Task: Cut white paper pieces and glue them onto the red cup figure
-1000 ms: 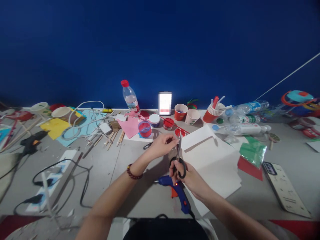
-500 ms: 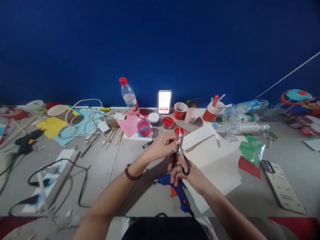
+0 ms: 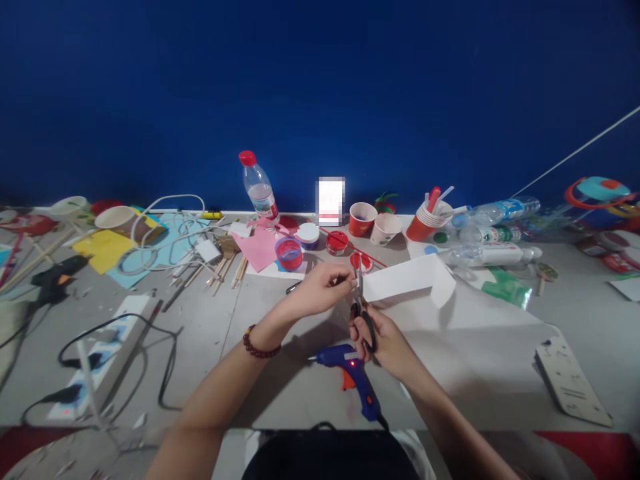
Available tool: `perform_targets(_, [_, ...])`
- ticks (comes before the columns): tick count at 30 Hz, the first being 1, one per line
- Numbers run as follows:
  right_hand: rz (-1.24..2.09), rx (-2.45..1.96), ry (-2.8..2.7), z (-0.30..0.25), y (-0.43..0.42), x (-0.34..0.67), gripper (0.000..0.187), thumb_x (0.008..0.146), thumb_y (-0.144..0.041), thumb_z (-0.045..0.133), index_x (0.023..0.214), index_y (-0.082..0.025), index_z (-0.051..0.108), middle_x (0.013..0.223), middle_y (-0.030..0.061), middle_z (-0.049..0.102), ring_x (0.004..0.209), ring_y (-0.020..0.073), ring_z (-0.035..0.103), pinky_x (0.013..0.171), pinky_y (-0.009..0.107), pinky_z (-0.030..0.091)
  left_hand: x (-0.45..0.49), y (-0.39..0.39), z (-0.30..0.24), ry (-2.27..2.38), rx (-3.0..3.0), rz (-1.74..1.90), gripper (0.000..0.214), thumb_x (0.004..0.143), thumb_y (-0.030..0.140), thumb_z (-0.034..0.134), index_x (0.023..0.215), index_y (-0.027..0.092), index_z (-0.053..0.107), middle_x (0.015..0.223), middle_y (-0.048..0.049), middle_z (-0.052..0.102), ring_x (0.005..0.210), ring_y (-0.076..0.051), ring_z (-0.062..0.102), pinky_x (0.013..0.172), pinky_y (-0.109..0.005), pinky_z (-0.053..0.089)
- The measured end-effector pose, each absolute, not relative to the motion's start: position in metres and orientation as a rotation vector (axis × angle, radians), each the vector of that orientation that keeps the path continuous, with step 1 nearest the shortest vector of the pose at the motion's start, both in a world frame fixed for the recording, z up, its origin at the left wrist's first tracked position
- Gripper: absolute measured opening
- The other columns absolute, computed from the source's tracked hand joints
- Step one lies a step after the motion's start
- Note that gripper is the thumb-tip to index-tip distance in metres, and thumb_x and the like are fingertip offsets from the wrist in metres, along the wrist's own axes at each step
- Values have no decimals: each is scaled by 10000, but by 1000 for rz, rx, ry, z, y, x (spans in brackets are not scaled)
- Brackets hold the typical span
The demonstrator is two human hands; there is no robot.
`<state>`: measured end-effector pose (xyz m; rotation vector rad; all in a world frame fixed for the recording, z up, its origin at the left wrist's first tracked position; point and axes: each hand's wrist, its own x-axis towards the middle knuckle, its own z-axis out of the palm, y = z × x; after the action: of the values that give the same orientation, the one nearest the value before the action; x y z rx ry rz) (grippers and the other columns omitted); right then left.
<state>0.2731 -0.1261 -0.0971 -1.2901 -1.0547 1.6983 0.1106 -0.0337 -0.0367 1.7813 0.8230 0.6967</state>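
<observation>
My right hand [image 3: 383,339] grips the black handles of a pair of scissors [image 3: 361,308], blades pointing away from me. My left hand [image 3: 323,288] pinches the near edge of a large white paper sheet [image 3: 465,333] right at the blades. The sheet's far strip [image 3: 407,279] is lifted and curls over at its right end. A blue hot glue gun [image 3: 350,375] with an orange trigger lies on the grey table just below my hands, its small red light on.
Red paint pots [image 3: 337,243], paper cups [image 3: 361,220], a water bottle [image 3: 256,184] and lying plastic bottles [image 3: 493,253] line the back. A power strip with cables [image 3: 107,350] and a black glue gun [image 3: 53,277] sit left. A wooden board [image 3: 570,380] lies right.
The white sheet has shifted right and spread, covering the green and red paper beside it; its far strip has lifted and curled. The scissors went from open to nearly closed at the paper's edge.
</observation>
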Motion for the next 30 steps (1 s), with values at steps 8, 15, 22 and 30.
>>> perform_targets(8, [1764,-1288,-925,-79,-124,273,503,675,-622,746,738,-167,539,563,-50,495,394,35,355,378,187,204,109,-34,-29,820,1732,702,282,852,296,536,604,166,500,649,11,438,612,-116,393,567,-251,313])
perform_targets(15, [1756,-1236,-821,-80,-122,276,531,618,-616,796,713,-154,553,533,-62,431,411,25,295,391,187,154,113,-34,-31,811,1624,731,297,842,356,571,625,156,535,656,-1,527,633,-114,480,590,-232,377])
perform_targets(22, [1704,-1193,-816,-85,-123,275,538,644,-640,776,710,-154,555,533,-57,437,410,21,282,397,194,139,125,-44,-40,841,1403,832,363,835,453,573,626,162,516,586,35,471,525,-78,410,501,-214,348])
perform_targets(30, [1661,-1226,-799,-87,-126,273,558,638,-664,764,701,-154,547,525,-55,429,419,27,280,402,201,135,132,-50,-50,917,1552,909,286,878,333,522,659,151,542,636,6,523,597,-103,455,559,-233,346])
